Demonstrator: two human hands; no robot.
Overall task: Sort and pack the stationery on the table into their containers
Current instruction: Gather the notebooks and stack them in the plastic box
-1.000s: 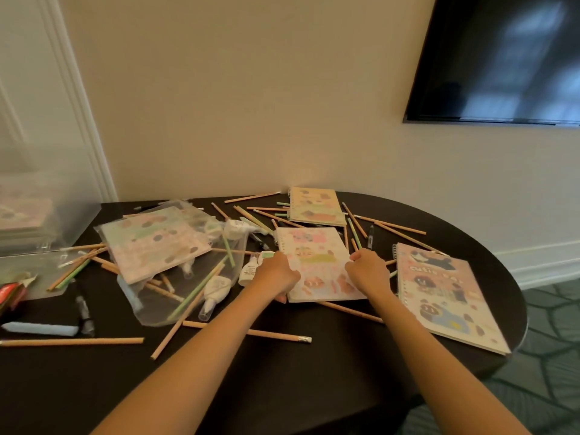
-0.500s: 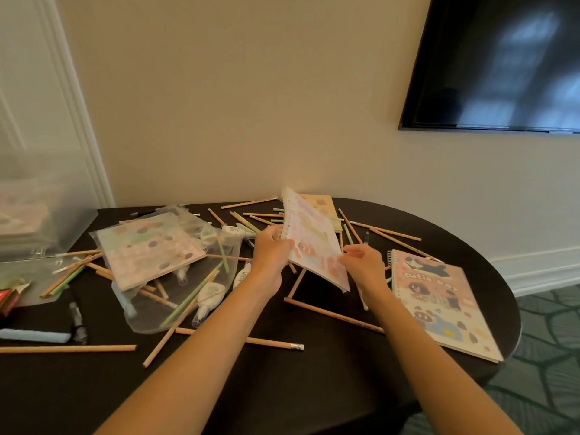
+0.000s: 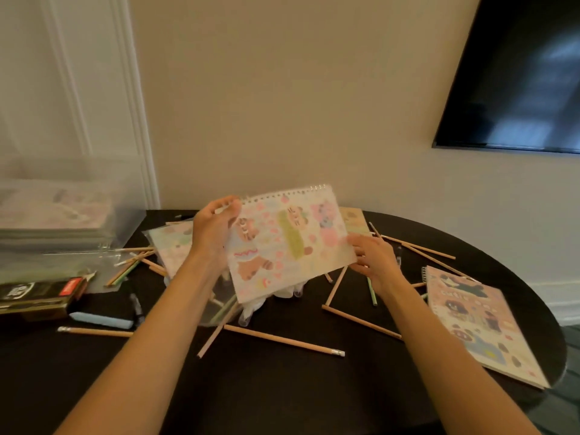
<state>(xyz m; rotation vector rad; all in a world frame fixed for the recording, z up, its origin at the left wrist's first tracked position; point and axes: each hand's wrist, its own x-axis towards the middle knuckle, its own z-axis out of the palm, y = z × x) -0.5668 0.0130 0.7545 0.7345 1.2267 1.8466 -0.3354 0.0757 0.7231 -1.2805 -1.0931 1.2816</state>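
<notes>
**Friend:** Holding anything over that table (image 3: pixel 282 400)?

**Me:** Yes. My left hand (image 3: pixel 212 229) grips the spiral notebook (image 3: pixel 288 246) by its left edge, close to the coil. It is held up off the dark, rounded tabletop, with the cartoon cover facing me and the coil uppermost. My right hand (image 3: pixel 375 262) has its fingers at the notebook's right edge. Blur keeps me from telling whether they pinch it or merely touch it.

**Friend:** And the room?

**Me:** A plain cream wall (image 3: pixel 282 89) rises right behind the table, with white door trim (image 3: pixel 135 120) at its left. A dark television (image 3: pixel 518 73) hangs at the upper right, cut off by the frame. A strip of floor (image 3: pixel 565 416) shows past the table's right rim.

**Friend:** What lies on the surface?

**Me:** Wooden pencils (image 3: pixel 362 322) are scattered all over, and a long pencil (image 3: pixel 284 339) lies nearest me with its eraser pointing right. A second notebook (image 3: pixel 480 324) lies flat at the right rim, well apart from the one I hold. A clear bin (image 3: pixel 69 211) stands at the far left. In front of it is a dark box (image 3: pixel 34 293) with a red label, and a pale blue bar (image 3: pixel 100 320) lies just beside the box.

**Friend:** Anything you can't make out?

**Me:** The raised cover hides much of a clear bag (image 3: pixel 169 249) and some whitish things beneath it that I cannot identify. A third notebook (image 3: pixel 353 219), yellowish, peeps out behind the top right corner. The bin's contents are smeared into flat stacks, and the box's lettering is unreadable.
</notes>
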